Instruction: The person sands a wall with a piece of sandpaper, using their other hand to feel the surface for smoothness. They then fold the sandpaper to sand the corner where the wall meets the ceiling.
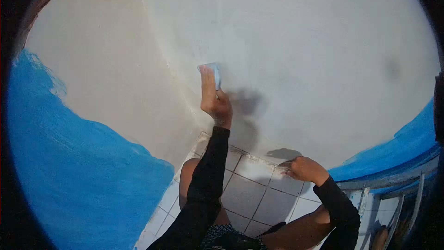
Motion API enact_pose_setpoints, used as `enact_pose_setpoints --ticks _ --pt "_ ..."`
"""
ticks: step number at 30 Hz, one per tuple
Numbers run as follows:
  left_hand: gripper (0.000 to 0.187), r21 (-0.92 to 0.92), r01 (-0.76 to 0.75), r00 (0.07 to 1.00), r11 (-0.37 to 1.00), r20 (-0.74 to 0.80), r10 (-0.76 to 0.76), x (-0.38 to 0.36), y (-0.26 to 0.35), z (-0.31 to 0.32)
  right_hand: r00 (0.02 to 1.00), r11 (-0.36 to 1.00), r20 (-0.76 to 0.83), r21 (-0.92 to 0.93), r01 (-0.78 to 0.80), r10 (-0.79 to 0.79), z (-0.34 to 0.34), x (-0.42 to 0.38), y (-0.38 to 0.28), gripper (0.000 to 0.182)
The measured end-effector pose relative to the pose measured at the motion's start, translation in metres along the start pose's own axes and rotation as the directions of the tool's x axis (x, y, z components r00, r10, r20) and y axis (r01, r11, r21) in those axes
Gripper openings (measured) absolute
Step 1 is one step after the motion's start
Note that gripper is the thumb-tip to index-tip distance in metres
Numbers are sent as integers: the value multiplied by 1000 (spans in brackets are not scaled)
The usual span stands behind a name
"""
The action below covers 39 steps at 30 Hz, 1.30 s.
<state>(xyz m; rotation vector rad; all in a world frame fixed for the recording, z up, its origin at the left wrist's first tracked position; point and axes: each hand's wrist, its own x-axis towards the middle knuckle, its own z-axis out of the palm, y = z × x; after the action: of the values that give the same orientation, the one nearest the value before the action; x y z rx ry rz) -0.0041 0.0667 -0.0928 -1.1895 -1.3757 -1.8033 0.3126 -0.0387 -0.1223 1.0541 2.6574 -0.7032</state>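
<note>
My left hand (215, 99) presses a small light-blue flat piece (217, 75), like a folded sheet, against the white wall (300, 55). Its fingers lie straight along the piece and partly cover it; the exact material cannot be made out. Lower and to the right, my right hand (309, 170) hovers by the foot of the wall, over the edge of the tiled floor (245, 194). The fingers on that hand are curled inward, and whatever they may hold is hidden.
Bright blue paint (83, 171) covers the lower left wall, with another blue patch (393, 148) at the right. A metal ladder (393, 190) lies or leans at the lower right. The two walls meet in a corner left of my left hand.
</note>
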Motion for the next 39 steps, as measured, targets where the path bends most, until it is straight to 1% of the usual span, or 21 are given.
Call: enact_pose_setpoints --ticks 3,5,6,7,9,11,13,17,18,20,21,23,24,25,27,29,33,35,36,38,39 --pt "35 -29 123 992 992 -26 -124 16 -15 -7 998 998 -30 6 57 -56 -2 -1 -1 37" --pt "36 -90 390 910 917 -112 -398 27 -37 -7 999 1000 45 -7 -13 13 -4 -1 -1 37" --pt "38 -133 455 886 880 -30 -463 33 -28 -11 999 1000 41 -6 -17 17 -2 -3 2 37" --pt "38 -140 457 885 879 -30 -465 27 -28 -6 1000 1000 -8 -2 3 -3 1 -4 6 38" --pt "39 -39 123 987 992 -101 -127 13 -25 4 998 1000 -57 4 26 -26 -2 -5 5 40" --pt "37 -64 130 989 989 -60 -134 3 -9 3 997 997 49 -34 -64 66 -16 -5 -8 37" --pt "37 -140 182 983 973 -10 -185 -6 9 2 1000 1000 23 -4 -17 17 -7 0 -1 37" --pt "34 -137 54 999 989 8 -53 -3 6 -5 999 998 2 33 47 -47 -1 8 5 37" --pt "34 -140 51 999 989 6 -51 0 4 -8 999 998 -1 31 47 -47 -5 8 3 37" --pt "34 -4 428 904 904 28 -427 9 -5 -18 994 997 79 13 -77 76 -12 6 -4 37" --pt "34 -8 430 902 903 33 -430 15 -10 -17 994 996 79 14 -84 82 -10 5 0 37" --pt "32 -101 228 958 969 -155 -241 28 -19 -9 1000 1000 -6 -16 21 -21 -1 4 11 38" --pt "30 -68 416 907 907 -43 -419 26 -20 -6 1000 1000 -1 -16 14 -14 2 2 14 38" --pt "30 -70 420 905 905 -42 -424 22 -19 -1 1000 1000 -14 -20 22 -23 3 1 16 38" --pt "31 -92 300 947 949 -88 -308 11 -6 10 999 999 -27 -19 32 -32 4 0 17 38" --pt "32 -153 393 914 907 -37 -403 -3 16 8 998 999 -48 4 32 -32 3 1 18 37" --pt "35 -187 199 978 962 -29 -208 -11 23 2 999 999 -4 33 33 -33 5 9 18 38" --pt "35 -330 416 902 847 32 -430 -5 19 -7 999 999 0 -5 49 -49 5 9 18 39" --pt "35 -335 415 902 846 31 -431 1 4 -8 999 999 -3 -8 46 -46 3 8 18 39" --pt "30 55 281 926 958 -278 -255 14 -35 -4 997 998 -36 3 66 -66 -1 5 15 39" --pt "30 48 285 925 957 -275 -262 18 -34 4 998 998 -36 2 57 -57 0 3 16 39"
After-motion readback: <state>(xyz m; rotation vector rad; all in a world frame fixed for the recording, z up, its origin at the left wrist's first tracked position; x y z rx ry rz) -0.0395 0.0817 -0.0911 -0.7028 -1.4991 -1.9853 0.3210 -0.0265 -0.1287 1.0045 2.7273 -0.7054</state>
